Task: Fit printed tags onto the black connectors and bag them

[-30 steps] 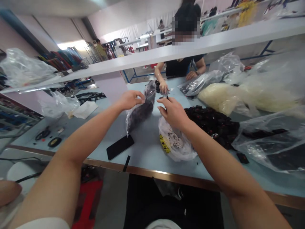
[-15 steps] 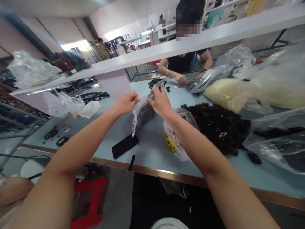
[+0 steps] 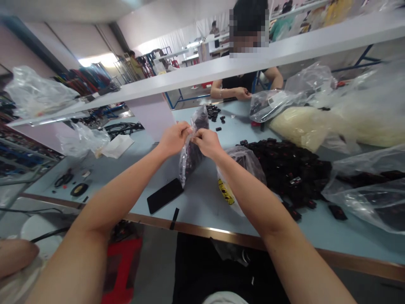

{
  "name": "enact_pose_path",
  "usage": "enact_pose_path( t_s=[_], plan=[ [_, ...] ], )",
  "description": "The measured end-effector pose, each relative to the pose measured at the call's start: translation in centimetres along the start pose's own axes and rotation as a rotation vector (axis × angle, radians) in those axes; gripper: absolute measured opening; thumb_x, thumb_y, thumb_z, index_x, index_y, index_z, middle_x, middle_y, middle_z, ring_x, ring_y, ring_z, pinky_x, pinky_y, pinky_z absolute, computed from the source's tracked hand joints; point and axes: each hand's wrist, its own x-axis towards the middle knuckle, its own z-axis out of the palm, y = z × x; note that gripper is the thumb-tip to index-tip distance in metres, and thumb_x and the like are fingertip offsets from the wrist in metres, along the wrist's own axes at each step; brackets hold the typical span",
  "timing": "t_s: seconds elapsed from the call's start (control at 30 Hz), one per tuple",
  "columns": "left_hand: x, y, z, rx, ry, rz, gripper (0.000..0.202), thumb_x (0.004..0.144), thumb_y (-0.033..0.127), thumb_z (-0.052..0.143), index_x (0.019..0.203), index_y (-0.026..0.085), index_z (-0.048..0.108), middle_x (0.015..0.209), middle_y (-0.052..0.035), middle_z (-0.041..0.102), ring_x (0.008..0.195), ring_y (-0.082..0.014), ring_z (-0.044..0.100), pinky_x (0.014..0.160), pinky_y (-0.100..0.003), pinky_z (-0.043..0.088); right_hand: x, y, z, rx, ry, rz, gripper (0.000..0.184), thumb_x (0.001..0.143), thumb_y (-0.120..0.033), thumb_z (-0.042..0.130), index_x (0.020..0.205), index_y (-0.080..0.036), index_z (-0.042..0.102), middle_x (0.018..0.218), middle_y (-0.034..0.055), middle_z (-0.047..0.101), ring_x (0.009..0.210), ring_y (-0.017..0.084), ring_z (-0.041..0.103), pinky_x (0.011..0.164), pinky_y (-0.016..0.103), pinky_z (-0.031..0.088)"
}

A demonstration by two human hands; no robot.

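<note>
A clear plastic bag [image 3: 190, 162] with dark pieces inside stands on the light-blue table. My left hand [image 3: 174, 137] pinches the bag's edge from the left. Close beside it, my right hand [image 3: 207, 142] also has its fingers closed on the bag's edge, and the two sets of fingertips nearly touch. The bag's far end rises beyond my hands. Below it lies a black phone [image 3: 165, 196], close to the bag's lower corner. A white plastic bag with a yellow print [image 3: 226, 192] sits under my right forearm, which partly hides it.
A large heap of black plastic parts [image 3: 287, 169] spreads to the right, near a clear bag [image 3: 370, 190]. Small black pieces [image 3: 213, 112] lie behind my hands. A white shelf [image 3: 190, 74] crosses above the table. Opposite, a co-worker's hand [image 3: 242, 93] is beside another clear bag [image 3: 268, 105].
My right hand has moved down and left, close to my left hand, which has shifted slightly right. The bag now stands more upright. The co-worker's hands have moved and their bag is lifted.
</note>
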Motion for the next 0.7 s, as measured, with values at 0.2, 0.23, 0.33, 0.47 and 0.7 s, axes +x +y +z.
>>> enact_pose_path(
  t_s=[0.2,0.23,0.33,0.47,0.7],
  plan=[
    [-0.1,0.8,0.5,0.159,0.078,-0.092,0.021,0.104,0.031,0.042,0.098,0.022,0.06,0.098,-0.0107,0.073,0.098,-0.0291,0.068,0.086,-0.039,0.05,0.3,-1.2,-0.9,-0.216,0.049,0.001,0.015,0.096,-0.027,0.06,0.09,-0.018,0.071,0.095,0.0119,0.073,0.09,0.026,0.065,0.086,0.037,0.049],
    [-0.1,1.0,0.7,0.161,0.088,-0.088,0.021,0.105,0.03,0.041,0.098,0.022,0.059,0.098,-0.0103,0.073,0.098,-0.0286,0.068,0.086,-0.039,0.05,0.4,-1.4,-0.9,-0.248,0.05,0.01,0.016,0.096,-0.026,0.058,0.093,-0.018,0.071,0.098,0.0138,0.073,0.092,0.027,0.065,0.086,0.038,0.049],
    [-0.2,1.6,1.3,0.154,0.104,-0.059,0.02,0.106,0.03,0.04,0.099,0.023,0.058,0.093,-0.0081,0.071,0.094,-0.0265,0.067,0.084,-0.037,0.048,0.8,-1.4,-1.1,-0.314,0.084,0.024,0.019,0.095,-0.021,0.054,0.105,-0.016,0.07,0.11,0.0182,0.071,0.096,0.031,0.066,0.087,0.041,0.051],
    [-0.9,2.9,1.5,0.144,0.062,0.012,0.018,0.106,0.031,0.042,0.097,0.024,0.057,0.088,-0.0071,0.069,0.087,-0.0246,0.067,0.079,-0.035,0.045,2.2,-0.1,-2.0,-0.341,0.144,0.072,0.029,0.095,-0.011,0.05,0.12,-0.016,0.064,0.126,0.0197,0.064,0.102,0.032,0.067,0.09,0.044,0.052],
    [-4.2,3.7,0.7,0.124,-0.026,-0.086,0.023,0.106,0.035,0.039,0.093,0.024,0.056,0.071,-0.0035,0.064,0.075,-0.0236,0.065,0.075,-0.036,0.042,5.7,2.2,-3.5,-0.344,0.135,0.202,0.04,0.092,-0.006,0.056,0.132,-0.007,0.058,0.135,0.0269,0.057,0.116,0.038,0.065,0.099,0.054,0.051]
  ],
)
